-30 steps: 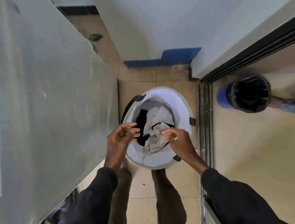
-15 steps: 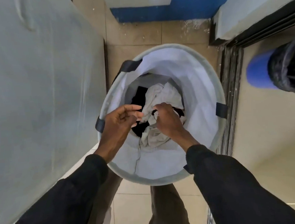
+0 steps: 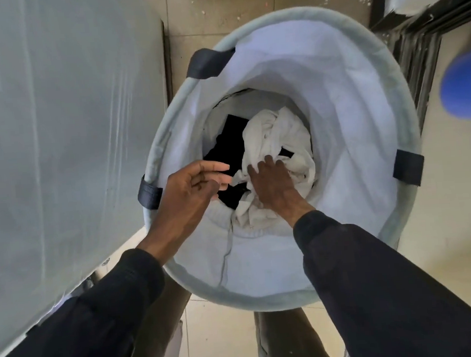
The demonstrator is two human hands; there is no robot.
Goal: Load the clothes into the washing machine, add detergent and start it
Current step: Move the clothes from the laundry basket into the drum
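Blue bin (image 3: 466, 84) at right edge; door track (image 3: 416, 51); tiled floor (image 3: 221, 337).

basket (image 3: 294, 14) pale grey, white inside | white cloth (image 3: 276, 135) | black cloth (image 3: 231, 139) | sleeves (image 3: 391, 278) black | bin (image 3: 466, 87) blue
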